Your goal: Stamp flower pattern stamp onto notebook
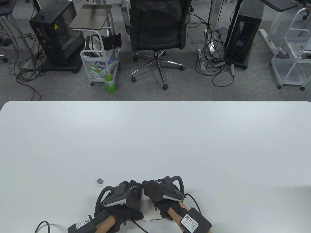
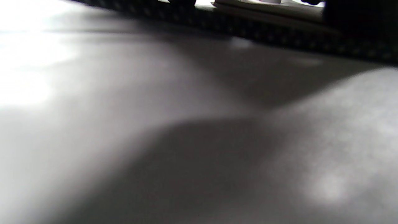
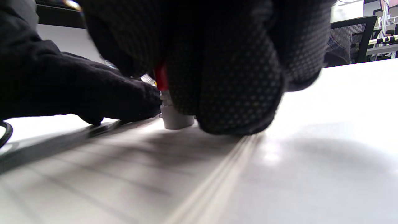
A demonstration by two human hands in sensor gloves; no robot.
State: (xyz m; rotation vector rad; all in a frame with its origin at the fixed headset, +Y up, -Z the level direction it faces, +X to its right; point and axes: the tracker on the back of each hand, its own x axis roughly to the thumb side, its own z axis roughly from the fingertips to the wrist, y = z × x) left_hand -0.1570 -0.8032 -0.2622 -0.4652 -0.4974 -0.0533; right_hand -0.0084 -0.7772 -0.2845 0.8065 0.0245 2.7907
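A white lined notebook (image 1: 148,210) lies open at the table's near edge, mostly under both hands. In the right wrist view my right hand (image 3: 186,102) grips a stamp (image 3: 177,119) with a grey base and a red part above. It holds the stamp upright with the base down on the lined page (image 3: 124,174). My left hand (image 3: 93,90) lies on the page just left of the stamp, fingertips close to it. In the table view the left hand (image 1: 126,194) and right hand (image 1: 158,190) sit side by side. The left wrist view shows only the notebook's edge (image 2: 273,9) and blurred table.
A small grey round cap (image 1: 99,180) lies on the white table (image 1: 155,136), just left of my left hand. Beyond the far edge stand an office chair (image 1: 158,31), a cart (image 1: 100,60) and computer towers.
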